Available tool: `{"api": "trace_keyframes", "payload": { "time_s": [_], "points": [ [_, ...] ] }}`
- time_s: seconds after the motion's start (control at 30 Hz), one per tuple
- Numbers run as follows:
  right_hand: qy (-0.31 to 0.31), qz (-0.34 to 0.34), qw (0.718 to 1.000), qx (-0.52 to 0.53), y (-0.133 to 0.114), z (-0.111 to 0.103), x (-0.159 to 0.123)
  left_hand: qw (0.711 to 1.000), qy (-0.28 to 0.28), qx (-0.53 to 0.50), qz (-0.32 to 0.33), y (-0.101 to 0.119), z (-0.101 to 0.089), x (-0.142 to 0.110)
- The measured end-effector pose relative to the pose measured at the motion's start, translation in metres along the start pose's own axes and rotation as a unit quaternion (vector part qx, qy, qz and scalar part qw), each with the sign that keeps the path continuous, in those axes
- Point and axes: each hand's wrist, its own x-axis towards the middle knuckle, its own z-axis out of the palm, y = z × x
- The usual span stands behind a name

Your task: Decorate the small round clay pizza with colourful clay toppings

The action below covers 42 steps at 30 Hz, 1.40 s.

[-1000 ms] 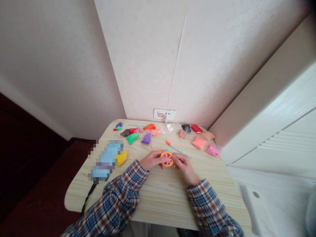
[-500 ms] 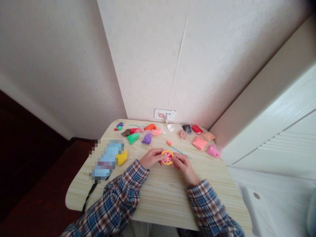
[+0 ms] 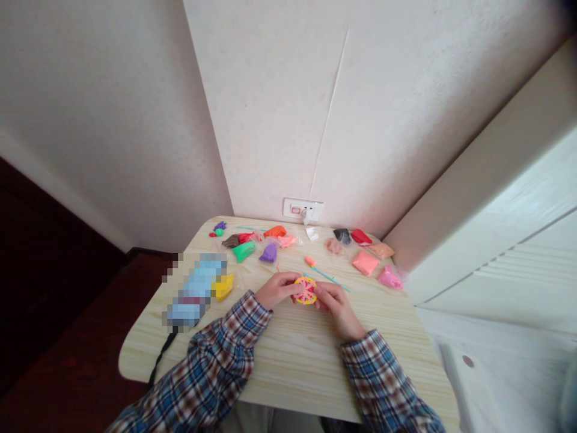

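Note:
Between my hands is a small round clay disc (image 3: 306,291) with a yellow rim and pink and red pieces across its face. My left hand (image 3: 280,288) pinches its left edge, the thumb lying on the front. On the opposite edge, my right hand (image 3: 333,300) grips it with thumb and fingers. Both hands hold the disc just above the wooden table (image 3: 297,355). Just beyond them lies a thin blue-green stick tool (image 3: 331,278), and near its far end sits a small orange-pink piece (image 3: 309,261).
Bags of coloured clay lie along the back: green (image 3: 244,251), purple (image 3: 269,253), orange (image 3: 274,231), black (image 3: 342,236), salmon (image 3: 365,263) and pink (image 3: 390,276). On the left are a yellow bag (image 3: 222,287) and a pixelated blue item (image 3: 196,291) with a black strap. A wall socket (image 3: 303,209) is behind.
The disc has tilted slightly in my hands, and more red shows on its face. Both hands keep their hold in nearly the same place.

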Motion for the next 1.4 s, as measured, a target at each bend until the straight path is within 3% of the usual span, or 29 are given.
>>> {"api": "trace_keyframes", "payload": {
  "time_s": [0.43, 0.7, 1.0, 1.23, 1.4],
  "points": [
    [0.032, -0.032, 0.998, -0.033, -0.002, 0.0009, 0.001, 1.0, -0.022, -0.002, -0.002, 0.0022, 0.0015, -0.0012],
    [0.007, -0.025, 0.999, -0.045, -0.0031, 0.0014, 0.0015, 1.0, -0.021, 0.002, -0.007, -0.0015, 0.0009, -0.0014],
    [0.003, -0.004, 0.999, -0.043, -0.0043, 0.0028, 0.0017, 0.997, 0.064, 0.024, 0.04, -0.0001, -0.0009, 0.0006],
    [0.02, -0.017, 0.999, -0.042, -0.0011, 0.0013, 0.0013, 0.998, 0.038, 0.025, 0.032, 0.0008, 0.0015, 0.0],
    [0.032, -0.013, 0.999, -0.024, -0.0002, 0.0004, 0.0008, 1.0, -0.017, 0.009, -0.001, 0.0029, 0.0028, -0.0009]
  ]
}}
